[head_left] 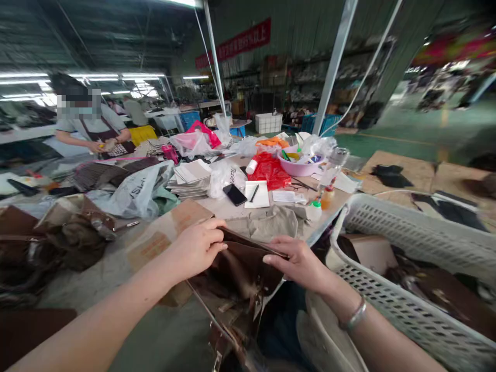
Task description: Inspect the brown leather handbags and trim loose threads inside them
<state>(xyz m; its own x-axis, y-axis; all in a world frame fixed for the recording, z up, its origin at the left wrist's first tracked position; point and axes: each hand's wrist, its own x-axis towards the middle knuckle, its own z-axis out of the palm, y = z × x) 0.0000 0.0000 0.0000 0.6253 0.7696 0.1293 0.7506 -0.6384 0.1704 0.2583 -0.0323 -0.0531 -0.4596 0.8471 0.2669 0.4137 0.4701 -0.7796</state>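
A dark brown leather bag (232, 263) is held open in front of me, its mouth facing up and metal hardware hanging near its lower edge. My left hand (203, 245) pinches the rim at the left, thumb inside and fingers over the far side. At the right end of the same rim, my right hand (296, 261) grips with thumb and fingers; a silver bracelet circles that wrist. Just beyond the bag, a crumpled grey-beige cloth (273, 222) lies on the table edge. The bag's bottom is hidden in shadow.
A white plastic basket (411, 305) with brown leather pieces stands at my right. On the table are a phone (234, 195), a notepad with a pen (256, 195), a red plastic bag (269, 171) and a purple basin (300, 168). Brown bags (73, 232) lie left. A co-worker (93, 124) stands across.
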